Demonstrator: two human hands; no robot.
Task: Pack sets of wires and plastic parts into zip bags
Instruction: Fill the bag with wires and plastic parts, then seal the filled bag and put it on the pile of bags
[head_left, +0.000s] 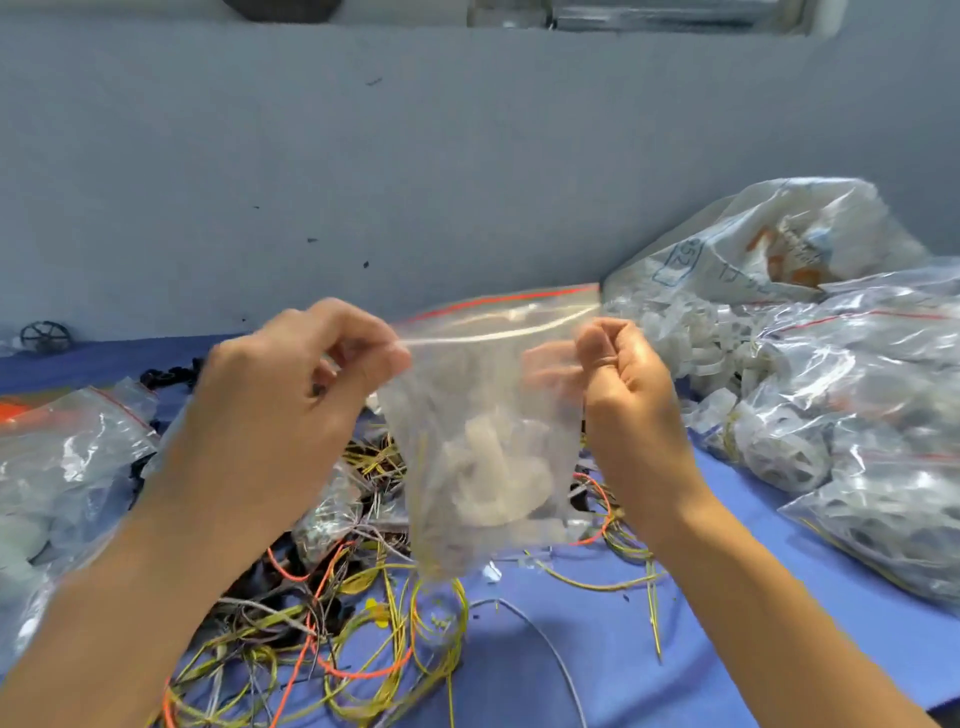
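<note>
Zip bag: I saw the zip bag (488, 415) held up in the air above the middle of the counter (675, 649), hanging from its top corners and touching nothing below.
Contents: white plastic parts (493, 467) sat bunched in its lower half. A yellowish strand seemed to run down its left side, but blur kept me from saying whether it was inside.
Mouth: the red-striped lip and the near lip stood apart, so I judged it not yet sealed.
Hands: the left hand (296, 374) pinched the top left corner between thumb and curled fingers. The right hand (623, 374) pinched the top right edge, with some fingers showing through the plastic. The two hands were apart, one at each side of the mouth.
Wires: a tangle of yellow, orange and grey wires (337, 623) lay loose on the counter right under the bag.
Done so far: filled bags (857, 415) were heaped at the right and more packed bags (67, 457) lay at the left.
Left to do: I judged this bag needed closing, and the loose wires and the pile of loose white parts (675, 332) beside the big sack (779, 239) pointed to many more sets.
</note>
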